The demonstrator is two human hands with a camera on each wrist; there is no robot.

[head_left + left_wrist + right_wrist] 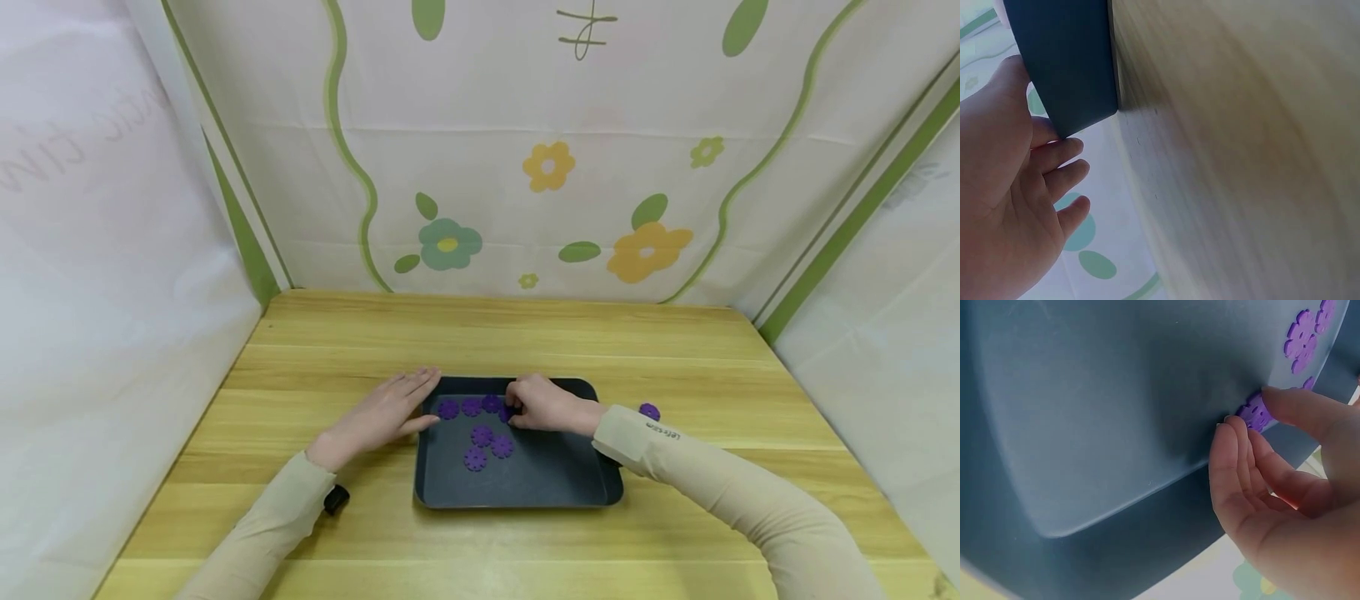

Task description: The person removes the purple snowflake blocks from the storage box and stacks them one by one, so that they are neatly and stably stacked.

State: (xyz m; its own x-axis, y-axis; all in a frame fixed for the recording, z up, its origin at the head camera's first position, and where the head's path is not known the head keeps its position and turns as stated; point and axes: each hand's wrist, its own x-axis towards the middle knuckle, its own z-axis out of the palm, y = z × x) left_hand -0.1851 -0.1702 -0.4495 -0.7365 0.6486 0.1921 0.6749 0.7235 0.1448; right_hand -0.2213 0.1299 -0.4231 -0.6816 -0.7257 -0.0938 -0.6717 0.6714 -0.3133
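A dark baking tray (558, 475) lies on the wooden table with several purple flower-shaped discs (482, 435) in its left half. My right hand (546, 403) is over the back of the tray. Between its thumb and fingers is one purple flower-shaped disc (1255, 412), partly hidden by the fingertips. My left hand (386, 414) rests at the tray's back left corner, thumb by the left rim and fingers fairly straight. From below, the left wrist view shows this hand (1029, 169) touching the tray's outer side (1069, 62).
Another purple flower-shaped disc (649, 411) lies on the table (360, 550), right of the tray. A small black object (337, 499) shows beside the left sleeve. White curtains with printed flowers (480, 150) stand at the back and both sides.
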